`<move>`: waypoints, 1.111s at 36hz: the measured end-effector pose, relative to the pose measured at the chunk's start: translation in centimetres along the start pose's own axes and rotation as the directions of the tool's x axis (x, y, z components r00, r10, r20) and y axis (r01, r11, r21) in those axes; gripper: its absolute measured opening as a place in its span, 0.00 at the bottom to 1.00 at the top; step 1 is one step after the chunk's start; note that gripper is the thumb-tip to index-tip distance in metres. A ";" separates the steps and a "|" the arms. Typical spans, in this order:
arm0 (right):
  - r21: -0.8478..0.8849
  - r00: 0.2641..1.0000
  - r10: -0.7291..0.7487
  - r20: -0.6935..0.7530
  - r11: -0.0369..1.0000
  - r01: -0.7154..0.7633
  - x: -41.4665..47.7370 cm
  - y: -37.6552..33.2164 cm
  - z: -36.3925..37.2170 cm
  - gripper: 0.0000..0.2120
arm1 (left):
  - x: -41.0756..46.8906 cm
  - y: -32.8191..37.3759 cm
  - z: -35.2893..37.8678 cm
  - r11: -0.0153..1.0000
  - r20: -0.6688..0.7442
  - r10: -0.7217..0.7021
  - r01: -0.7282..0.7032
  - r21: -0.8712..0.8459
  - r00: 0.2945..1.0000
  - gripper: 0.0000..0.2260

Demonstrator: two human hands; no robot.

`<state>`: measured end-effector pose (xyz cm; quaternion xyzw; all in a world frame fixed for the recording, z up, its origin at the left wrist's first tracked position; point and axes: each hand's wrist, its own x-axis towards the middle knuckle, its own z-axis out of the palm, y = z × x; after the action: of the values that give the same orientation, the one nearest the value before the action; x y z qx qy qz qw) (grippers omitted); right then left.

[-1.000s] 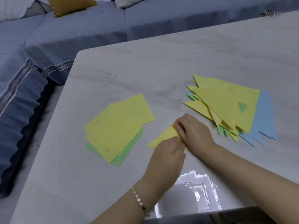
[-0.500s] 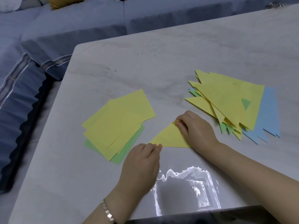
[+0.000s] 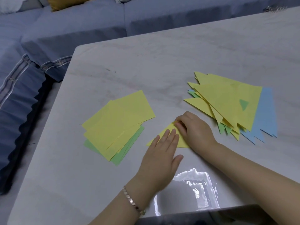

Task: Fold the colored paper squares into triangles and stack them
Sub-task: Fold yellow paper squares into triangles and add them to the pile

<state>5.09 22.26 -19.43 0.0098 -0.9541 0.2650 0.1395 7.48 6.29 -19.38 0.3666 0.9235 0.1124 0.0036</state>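
yellow triangle [image 3: 182,142] wants a firm crease now. i'd pin the far corner and run flat fingers along the fold, so the layers don't slip. left hand [image 3: 159,159] lies spread flat on it, right hand [image 3: 194,129] pinches its far tip. it sits at the near middle of the table [image 3: 146,70] between squares [image 3: 118,124] on the left and stack [image 3: 227,101] on the right, thin, matte, lying flat.

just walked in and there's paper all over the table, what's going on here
A person is folding paper at a pale marble table. The left hand presses flat on a folded yellow paper triangle, while the right hand pinches its top corner. To the left lies a stack of unfolded yellow and green paper squares; to the right, a fanned pile of finished yellow, green and blue paper triangles.
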 end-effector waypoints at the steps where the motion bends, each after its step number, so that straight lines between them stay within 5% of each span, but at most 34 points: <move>1: 0.008 1.000 0.008 0.002 1.000 -0.008 0.0 -0.1 -0.1 0.07 | -0.1 0.0 0.2 1.000 0.026 -0.013 0.012 0.014 1.000 0.29; 8: -0.107 0.990 -0.104 -0.097 0.990 0.094 -2.8 -1.0 -1.1 0.14 | -0.6 -0.2 0.7 0.999 0.051 -0.031 0.029 0.045 0.998 0.29; 14: -0.152 0.984 -0.156 0.085 0.974 0.168 -8.3 -1.3 -1.7 0.17 | -0.7 -0.2 1.2 1.000 0.000 -0.018 0.018 0.010 1.000 0.28; 20: -0.271 0.990 -0.120 0.074 0.953 0.136 -9.4 -0.9 -3.3 0.19 | -0.7 -0.2 1.1 1.000 0.013 -0.029 0.029 0.008 0.999 0.28; 27: -0.309 0.998 -0.009 0.064 0.951 0.028 -10.5 0.8 -5.7 0.16 | -0.7 -0.2 1.0 0.999 0.033 -0.042 0.042 0.010 0.999 0.28; 34: -0.248 0.954 0.297 0.050 0.929 -0.276 -6.2 -0.4 -7.1 0.04 | -0.8 0.0 0.6 0.998 0.040 -0.047 0.049 -0.039 0.998 0.29; 38: -0.238 0.863 0.439 0.252 0.892 -0.384 -3.2 -1.8 -6.0 0.27 | -0.8 -0.1 0.5 0.989 0.015 -0.041 0.042 -0.140 0.999 0.25; 40: -0.356 0.825 0.453 0.338 0.873 -0.333 -2.3 -2.5 -5.2 0.29 | -0.8 -0.4 0.0 0.963 -0.010 -0.070 0.065 -0.261 0.997 0.23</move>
<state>8.92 22.61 -14.50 -0.1534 -0.9703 0.1416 -0.1227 7.78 5.43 -19.49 0.3301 0.9128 0.2360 0.0465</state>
